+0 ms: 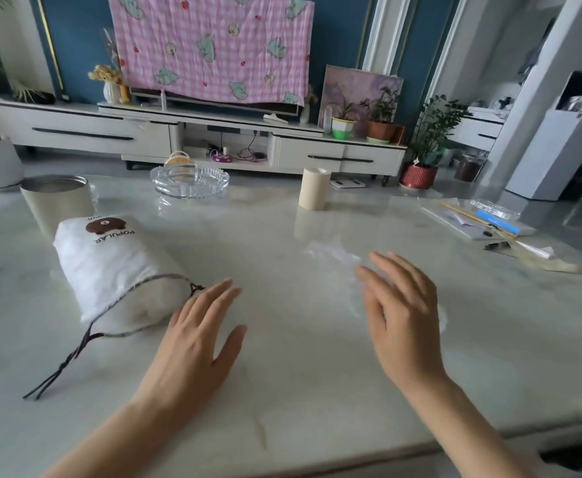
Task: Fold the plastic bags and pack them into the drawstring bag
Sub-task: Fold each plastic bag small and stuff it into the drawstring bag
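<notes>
Head view: the clear plastic bag [336, 258] is lying crumpled on the marble table [282, 381], right of centre, and it is looking unfolded as far as the blur allows. Your right hand [403, 315] is hovering over its near end, fingers straight and slightly spread, gripping nothing; I cannot tell if it is touching the film. Your left hand [196, 336] is also lying open and flat, holding nothing. Its fingertips are sitting just beside the cord knot at the mouth of the white drawstring bag [110, 267]. That bag is lying on its side to the left, well apart from the plastic bag. It is looking stuffed, so some packing is probably done; its contents are hidden. You are probably left with folding this one, then packing it. Farther back a glass ashtray [189, 182], a metal tin [56, 201] and a beige cylinder [313, 188] are standing.
</notes>
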`<state>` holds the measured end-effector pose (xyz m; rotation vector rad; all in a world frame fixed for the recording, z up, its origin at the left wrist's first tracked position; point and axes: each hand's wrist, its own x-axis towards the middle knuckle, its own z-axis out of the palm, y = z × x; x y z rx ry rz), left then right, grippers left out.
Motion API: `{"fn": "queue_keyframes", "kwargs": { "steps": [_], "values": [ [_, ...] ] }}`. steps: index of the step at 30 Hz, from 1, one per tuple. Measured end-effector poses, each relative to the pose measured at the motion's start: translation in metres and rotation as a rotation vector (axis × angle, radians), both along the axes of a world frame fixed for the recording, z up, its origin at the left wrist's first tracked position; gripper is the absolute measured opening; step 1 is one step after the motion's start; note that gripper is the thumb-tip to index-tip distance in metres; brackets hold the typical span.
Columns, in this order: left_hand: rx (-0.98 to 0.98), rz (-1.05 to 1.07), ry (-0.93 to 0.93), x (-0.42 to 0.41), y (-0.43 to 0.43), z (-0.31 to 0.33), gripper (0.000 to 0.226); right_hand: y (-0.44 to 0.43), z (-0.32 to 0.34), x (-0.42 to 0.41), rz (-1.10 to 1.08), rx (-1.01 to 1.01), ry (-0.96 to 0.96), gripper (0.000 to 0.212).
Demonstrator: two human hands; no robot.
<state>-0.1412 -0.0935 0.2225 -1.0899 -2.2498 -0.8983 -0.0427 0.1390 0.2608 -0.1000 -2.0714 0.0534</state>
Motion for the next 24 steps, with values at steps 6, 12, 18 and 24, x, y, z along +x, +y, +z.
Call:
{"fn": "queue_keyframes", "kwargs": {
  "steps": [6, 12, 18, 24],
  "values": [
    [-0.050, -0.080, 0.200, 0.011, 0.001, 0.009, 0.058, -0.025, -0.039, 0.023, 0.323, 0.130, -0.226, 0.023],
    [-0.345, -0.212, 0.270, 0.008, 0.026, 0.004, 0.048, -0.017, -0.041, 0.041, 0.371, -0.221, -0.365, 0.026],
    [-0.335, -0.349, 0.210, 0.007, 0.047, 0.016, 0.056, -0.002, -0.039, 0.050, 0.338, -0.435, -0.399, 0.028],
    [-0.374, -0.260, 0.297, 0.002, 0.076, 0.017, 0.064, 0.002, -0.028, 0.059, 0.085, -0.233, -0.330, 0.046]
  ]
}}
